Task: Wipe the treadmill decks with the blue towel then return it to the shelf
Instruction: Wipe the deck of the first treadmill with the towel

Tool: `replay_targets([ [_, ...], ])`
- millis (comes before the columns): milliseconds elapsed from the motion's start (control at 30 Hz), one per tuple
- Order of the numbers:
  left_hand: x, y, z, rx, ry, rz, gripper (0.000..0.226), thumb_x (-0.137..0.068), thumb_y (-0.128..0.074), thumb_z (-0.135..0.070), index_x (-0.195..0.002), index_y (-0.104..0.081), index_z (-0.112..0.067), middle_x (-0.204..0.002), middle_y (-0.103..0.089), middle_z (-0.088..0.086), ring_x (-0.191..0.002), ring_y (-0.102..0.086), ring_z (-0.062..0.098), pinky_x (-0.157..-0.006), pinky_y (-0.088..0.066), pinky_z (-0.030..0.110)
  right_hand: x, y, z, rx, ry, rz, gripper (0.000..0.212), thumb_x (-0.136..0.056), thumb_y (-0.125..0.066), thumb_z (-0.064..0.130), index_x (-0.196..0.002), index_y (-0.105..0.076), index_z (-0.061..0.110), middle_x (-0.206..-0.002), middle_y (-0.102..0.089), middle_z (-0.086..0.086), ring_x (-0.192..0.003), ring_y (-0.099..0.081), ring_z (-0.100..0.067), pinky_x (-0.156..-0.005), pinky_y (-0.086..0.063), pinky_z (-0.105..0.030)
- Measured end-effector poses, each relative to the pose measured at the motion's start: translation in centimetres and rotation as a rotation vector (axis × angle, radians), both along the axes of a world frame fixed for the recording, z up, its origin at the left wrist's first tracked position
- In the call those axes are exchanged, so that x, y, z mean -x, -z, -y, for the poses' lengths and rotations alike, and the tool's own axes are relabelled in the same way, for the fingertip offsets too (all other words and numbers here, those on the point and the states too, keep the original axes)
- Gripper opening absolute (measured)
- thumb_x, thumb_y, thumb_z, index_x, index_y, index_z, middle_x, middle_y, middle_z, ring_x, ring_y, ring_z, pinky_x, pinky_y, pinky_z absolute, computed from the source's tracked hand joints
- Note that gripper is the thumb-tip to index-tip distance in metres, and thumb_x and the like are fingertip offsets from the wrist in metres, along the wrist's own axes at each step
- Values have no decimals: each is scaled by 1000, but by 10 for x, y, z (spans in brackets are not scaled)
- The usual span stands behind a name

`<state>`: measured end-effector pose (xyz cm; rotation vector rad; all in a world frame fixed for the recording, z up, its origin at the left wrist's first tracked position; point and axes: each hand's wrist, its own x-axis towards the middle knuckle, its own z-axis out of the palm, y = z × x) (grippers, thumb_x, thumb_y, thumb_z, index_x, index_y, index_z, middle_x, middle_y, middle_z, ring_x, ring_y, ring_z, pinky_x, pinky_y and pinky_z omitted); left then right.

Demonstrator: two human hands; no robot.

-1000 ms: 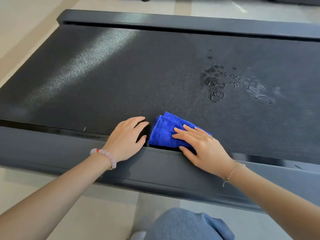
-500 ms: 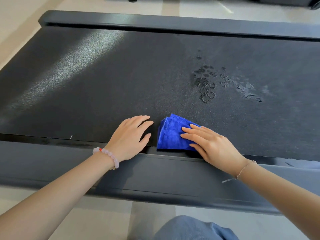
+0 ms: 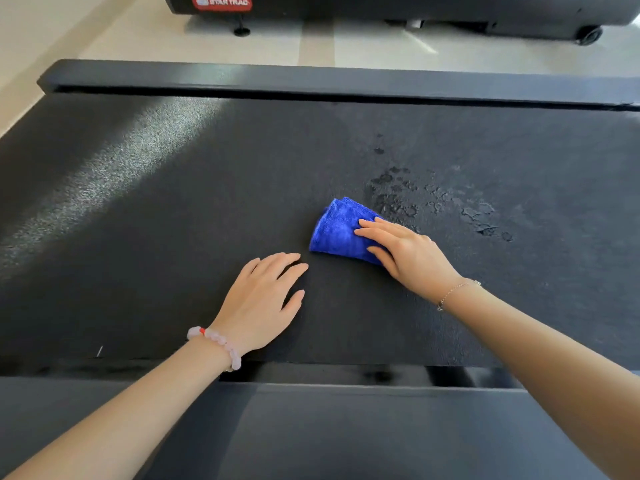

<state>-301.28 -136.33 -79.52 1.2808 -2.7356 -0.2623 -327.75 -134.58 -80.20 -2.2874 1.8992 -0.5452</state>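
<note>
Pale floor point(image 3: 363, 46) runs along the top of the view, where a second machine point(image 3: 381, 8) is cut off so that only its base, a red label and a wheel show. Below it, the belt point(image 3: 173, 220) of the near treadmill fills most of the view between a far rail point(image 3: 311, 77) and a near rail point(image 3: 346, 427); both belt ends lie outside the view.

A second ago the towel point(image 3: 337, 230) sat at the belt's near edge; now it is out toward the middle, its far corner touching the wet patch point(image 3: 433, 199). The wiping stroke seems to be heading for that patch, which is not yet wiped, so the deck is unfinished.

Right hand point(image 3: 405, 251) lies flat on the folded towel, fingers straight and spread, pressing rather than gripping; it hides the towel's near right part. Left hand point(image 3: 263, 299) has also come forward and rests open on the bare belt just beside the towel, holding nothing.

No shelf is visible, and the label's lettering is too small to read reliably.
</note>
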Motion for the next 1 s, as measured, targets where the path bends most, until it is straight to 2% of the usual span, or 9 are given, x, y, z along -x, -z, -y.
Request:
replay_targets([
  [367,46,-3,64,57,-8,67,57,-86,-31,-48,-124,-58,-16,-131,-55,2,-121,-50,23,-99,-40,44,24,-3,110,-52,65,-10,34,-98,-45,23,-130,-53,26,-142,-45,13,-135,-38,-10,-90,-49,-40],
  [600,77,2,106,54,-11,75,64,-87,-21,-52,-134,-48,-17,-141,-45,1,-131,-40,21,-105,-32,43,43,-7,190,-88,102,-47,35,-99,-41,23,-133,-49,25,-145,-42,12,-136,-37,-14,-96,-42,-40],
  [800,86,9,135,68,-14,45,59,-88,-27,-49,-131,-52,-17,-137,-49,1,-126,-45,22,-103,-36,43,56,-15,258,-101,123,-63,36,-98,-42,22,-133,-49,24,-143,-45,9,-124,-48,-26,-93,-41,-41],
  [1000,87,14,141,111,-5,5,51,-90,-31,-45,-126,-57,-20,-132,-54,-2,-122,-49,19,-102,-35,41,59,-18,305,-104,146,-64,36,-98,-41,21,-134,-47,23,-143,-45,3,-125,-46,-29,-96,-38,-42],
])
